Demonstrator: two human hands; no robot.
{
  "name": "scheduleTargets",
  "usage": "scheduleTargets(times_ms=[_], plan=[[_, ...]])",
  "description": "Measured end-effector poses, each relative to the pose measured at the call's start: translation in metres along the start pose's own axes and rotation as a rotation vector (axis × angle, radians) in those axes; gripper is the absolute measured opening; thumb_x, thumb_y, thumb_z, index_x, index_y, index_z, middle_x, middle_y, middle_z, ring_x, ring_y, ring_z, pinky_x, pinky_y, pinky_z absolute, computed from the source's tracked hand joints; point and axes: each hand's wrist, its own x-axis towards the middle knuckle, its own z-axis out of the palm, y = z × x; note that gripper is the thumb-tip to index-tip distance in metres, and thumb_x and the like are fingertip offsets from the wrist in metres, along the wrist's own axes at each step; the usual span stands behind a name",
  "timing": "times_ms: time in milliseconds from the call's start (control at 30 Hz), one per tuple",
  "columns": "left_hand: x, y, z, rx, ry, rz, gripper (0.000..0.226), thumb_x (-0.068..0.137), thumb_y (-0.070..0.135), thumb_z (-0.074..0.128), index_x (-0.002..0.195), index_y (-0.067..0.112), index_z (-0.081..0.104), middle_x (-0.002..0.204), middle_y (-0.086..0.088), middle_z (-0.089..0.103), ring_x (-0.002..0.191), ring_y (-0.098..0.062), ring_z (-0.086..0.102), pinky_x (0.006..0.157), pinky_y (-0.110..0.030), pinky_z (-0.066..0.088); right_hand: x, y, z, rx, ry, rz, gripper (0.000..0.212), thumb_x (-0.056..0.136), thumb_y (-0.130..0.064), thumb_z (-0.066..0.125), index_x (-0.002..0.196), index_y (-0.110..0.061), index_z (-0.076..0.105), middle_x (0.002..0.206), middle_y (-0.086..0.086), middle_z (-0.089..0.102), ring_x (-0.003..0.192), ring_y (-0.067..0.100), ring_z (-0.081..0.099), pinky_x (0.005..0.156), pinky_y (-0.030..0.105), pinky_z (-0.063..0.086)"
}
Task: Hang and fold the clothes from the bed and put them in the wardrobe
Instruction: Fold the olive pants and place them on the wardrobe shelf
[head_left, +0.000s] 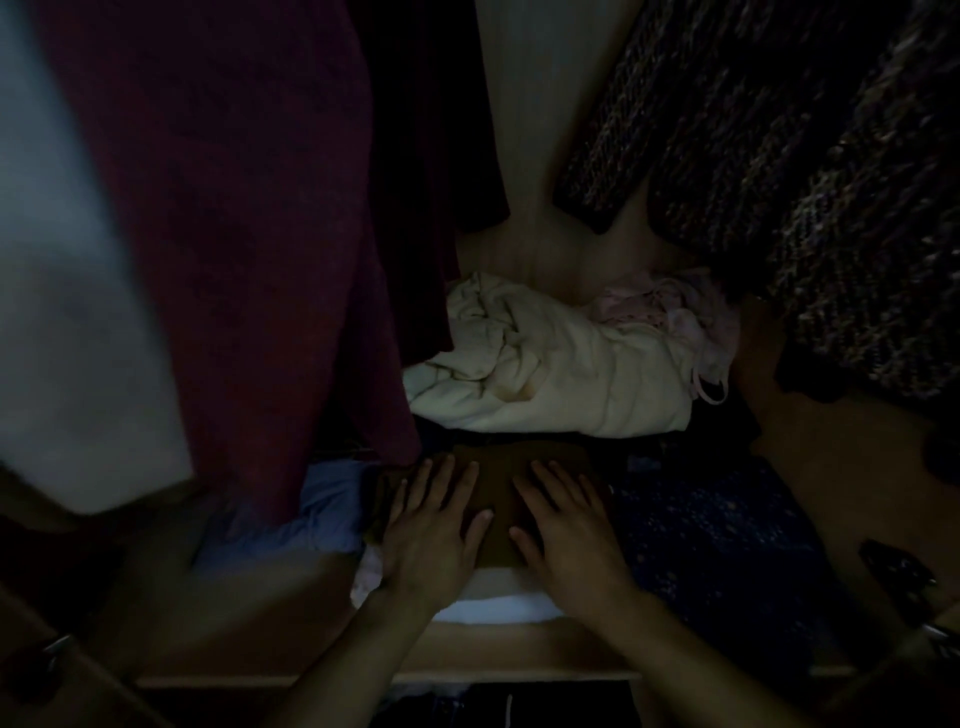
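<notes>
Both hands, left hand (431, 525) and right hand (563, 525), lie spread flat on the folded brown cloth garment (498, 467) on the wardrobe shelf (519, 649). Just beyond them, the crumpled cream fabric bundle (550, 374) could slump forward if nudged.

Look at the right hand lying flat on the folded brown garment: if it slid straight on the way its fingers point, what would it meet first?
Probably the crumpled cream garment. The right hand points toward the back of the shelf across the brown garment, and that bundle lies just beyond; depth is unclear in this dim view.
</notes>
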Motion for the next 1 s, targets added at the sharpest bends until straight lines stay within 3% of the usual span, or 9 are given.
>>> scheduleTargets(times_ms=[133,233,467,633,733,833,1000], plan=[[-0.012,0.008,-0.012,0.022,-0.012,-0.044,0.068,0.097,0.058,0.014,0.155,0.025,0.027,0.163,-0.001,0.024,0.151,-0.02,0.016,0.123,-0.039,0.008,-0.013,-0.004,-0.003,-0.043,-0.103,0.002,0.061,0.101,-0.046,0.038,0.156,-0.027,0.019,0.165,0.0,0.01,0.151,0.016,0.008,0.123,0.033,0.001],[-0.025,0.012,-0.022,-0.047,-0.026,-0.064,0.068,0.095,0.054,0.013,0.157,0.025,0.02,0.164,0.003,0.019,0.152,-0.015,0.011,0.123,-0.034,0.006,-0.016,-0.014,-0.013,-0.046,-0.128,0.03,0.063,0.102,-0.046,0.038,0.157,-0.027,0.015,0.166,0.0,0.002,0.152,0.016,0.003,0.121,0.03,-0.001],[-0.056,0.023,-0.033,-0.237,0.027,0.003,0.074,0.094,0.056,0.014,0.15,0.017,0.04,0.157,-0.005,0.038,0.147,-0.025,0.029,0.119,-0.042,0.024,-0.055,-0.032,-0.024,-0.054,-0.143,0.065,0.065,0.097,-0.04,0.049,0.155,-0.022,0.025,0.164,0.005,0.013,0.15,0.022,0.013,0.12,0.035,0.012],[-0.087,0.036,-0.031,-0.359,-0.043,0.022,0.065,0.099,0.053,0.023,0.154,0.018,0.032,0.16,-0.006,0.031,0.147,-0.024,0.024,0.118,-0.041,0.025,-0.101,-0.04,-0.033,-0.039,-0.097,0.122,0.064,0.095,-0.04,0.051,0.152,-0.02,0.031,0.162,0.007,0.022,0.149,0.027,0.019,0.119,0.037,0.016],[-0.103,0.043,-0.04,-0.328,-0.056,0.059,0.065,0.1,0.053,0.021,0.154,0.018,0.03,0.161,-0.005,0.029,0.147,-0.023,0.023,0.118,-0.041,0.024,-0.119,-0.044,-0.041,-0.069,-0.112,0.156,0.063,0.098,-0.044,0.045,0.154,-0.021,0.027,0.163,0.008,0.017,0.15,0.027,0.015,0.12,0.038,0.016],[-0.115,0.05,-0.054,-0.343,-0.04,0.067,0.071,0.096,0.057,0.016,0.153,0.019,0.032,0.16,-0.005,0.03,0.146,-0.024,0.027,0.118,-0.042,0.025,-0.137,-0.05,-0.054,-0.061,-0.069,0.174,0.062,0.1,-0.046,0.043,0.154,-0.021,0.027,0.164,0.007,0.016,0.15,0.026,0.014,0.119,0.038,0.015],[-0.138,0.065,-0.074,-0.387,-0.008,0.028,0.065,0.097,0.049,0.025,0.151,0.016,0.037,0.158,-0.01,0.034,0.142,-0.027,0.034,0.117,-0.04,0.027,-0.175,-0.059,-0.083,-0.077,-0.009,0.154,0.063,0.099,-0.054,0.036,0.154,-0.025,0.026,0.163,0.003,0.019,0.149,0.021,0.015,0.121,0.039,0.011]])
